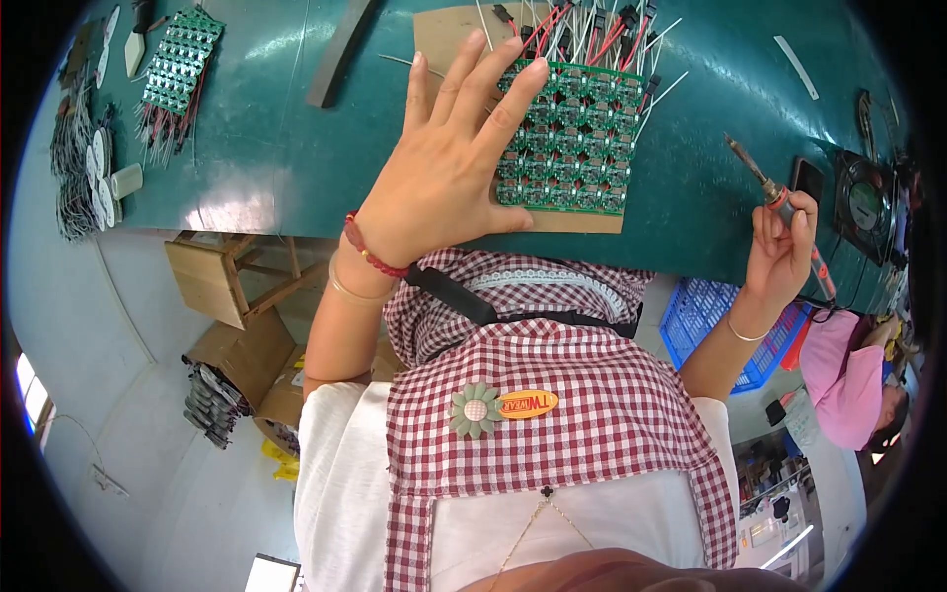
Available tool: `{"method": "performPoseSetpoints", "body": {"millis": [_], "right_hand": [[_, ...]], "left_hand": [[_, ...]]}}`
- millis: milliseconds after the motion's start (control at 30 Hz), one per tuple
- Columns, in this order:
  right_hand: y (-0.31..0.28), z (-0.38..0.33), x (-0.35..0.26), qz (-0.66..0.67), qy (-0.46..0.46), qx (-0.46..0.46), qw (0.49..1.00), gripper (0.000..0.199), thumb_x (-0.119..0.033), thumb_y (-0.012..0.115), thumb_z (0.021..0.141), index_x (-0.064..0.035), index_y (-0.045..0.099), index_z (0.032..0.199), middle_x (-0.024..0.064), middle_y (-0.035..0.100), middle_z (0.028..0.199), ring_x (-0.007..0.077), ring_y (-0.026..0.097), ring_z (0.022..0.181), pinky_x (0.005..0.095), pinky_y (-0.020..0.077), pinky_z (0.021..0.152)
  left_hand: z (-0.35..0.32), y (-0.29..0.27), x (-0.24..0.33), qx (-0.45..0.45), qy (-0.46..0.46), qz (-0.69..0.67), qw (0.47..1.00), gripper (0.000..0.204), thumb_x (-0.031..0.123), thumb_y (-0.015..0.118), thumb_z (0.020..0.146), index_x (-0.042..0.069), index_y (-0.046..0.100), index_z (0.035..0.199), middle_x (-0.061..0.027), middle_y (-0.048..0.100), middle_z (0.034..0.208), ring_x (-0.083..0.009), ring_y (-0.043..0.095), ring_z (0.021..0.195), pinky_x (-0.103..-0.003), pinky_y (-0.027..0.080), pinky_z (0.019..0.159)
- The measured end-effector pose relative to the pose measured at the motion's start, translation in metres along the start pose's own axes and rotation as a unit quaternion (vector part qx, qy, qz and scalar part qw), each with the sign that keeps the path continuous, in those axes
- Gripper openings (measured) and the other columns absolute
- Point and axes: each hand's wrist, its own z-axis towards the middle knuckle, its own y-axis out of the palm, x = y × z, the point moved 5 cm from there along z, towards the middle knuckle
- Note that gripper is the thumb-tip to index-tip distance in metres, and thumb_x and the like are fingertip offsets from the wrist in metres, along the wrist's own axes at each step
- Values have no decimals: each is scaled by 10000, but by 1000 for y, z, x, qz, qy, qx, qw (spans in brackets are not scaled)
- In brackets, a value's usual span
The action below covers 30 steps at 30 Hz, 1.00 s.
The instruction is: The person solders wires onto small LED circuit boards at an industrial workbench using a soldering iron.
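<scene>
My left hand (pixel 434 173) has its fingers spread over the left edge of a green circuit board panel (pixel 577 148). The thumb reaches the panel's near left corner, and the fingertips are at its far left side. Red, black and white wires (pixel 592 35) with small black connectors stick out beyond the far edge. Under the panel lies a brown cardboard sheet (pixel 577 223). To the right, and apart from the panel, my right hand (pixel 779 257) grips a soldering iron (pixel 779 202) by its handle. The iron's tip points up and to the left.
A second wired circuit board panel (pixel 182 59) lies at the far left, near wire bundles (pixel 77 158) and white spools (pixel 101 168). A dark bar (pixel 342 54) rests behind my left hand. On the right are a phone (pixel 807 180) and a black fan (pixel 863 205). Another person (pixel 834 380) sits right.
</scene>
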Motion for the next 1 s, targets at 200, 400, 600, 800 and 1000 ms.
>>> {"method": "performPoseSetpoints", "body": {"millis": [200, 400, 600, 800, 1000], "right_hand": [[2, 2, 1, 8, 7, -5, 1000, 189, -103, 512, 955, 38, 553, 1075, 83, 518, 748, 71, 340, 537, 229, 276, 526], [3, 3, 2, 8, 10, -1, 1000, 184, -100, 514, 954, 36, 554, 1071, 83, 521, 750, 70, 341, 539, 227, 278, 529], [4, 4, 1, 7, 12, 6, 1000, 188, -108, 517, 954, 32, 557, 1072, 77, 516, 733, 68, 339, 540, 228, 277, 531], [3, 5, -1, 8, 8, 13, 1000, 188, -110, 514, 955, 30, 558, 1071, 72, 507, 724, 68, 331, 535, 228, 272, 528], [5, 8, -4, 11, 0, 13, 1000, 186, -111, 514, 954, 28, 558, 1069, 65, 495, 708, 71, 326, 525, 230, 269, 523]], "left_hand": [[0, 0, 1, -22, -3, 11, 1000, 1269, 338, 893, 467, 90, 210, 1507, -123, 284, 1523, -364, 210, 1437, -581, 107, 1167], [2, -1, 1, -3, 18, -6, 1000, 1269, 310, 898, 462, 91, 200, 1499, -129, 326, 1497, -355, 269, 1412, -584, 121, 1164], [0, 3, -3, 17, 33, -38, 999, 1302, 280, 905, 450, 95, 159, 1501, -136, 347, 1479, -356, 320, 1381, -600, 140, 1151], [3, -2, -2, 31, 46, -65, 996, 1296, 296, 895, 453, 125, 157, 1505, -147, 360, 1467, -353, 335, 1371, -614, 132, 1143], [6, -16, 4, 76, 73, -118, 987, 1161, 277, 888, 463, 118, 289, 1445, -142, 380, 1425, -364, 354, 1342, -605, 141, 1145]]}}
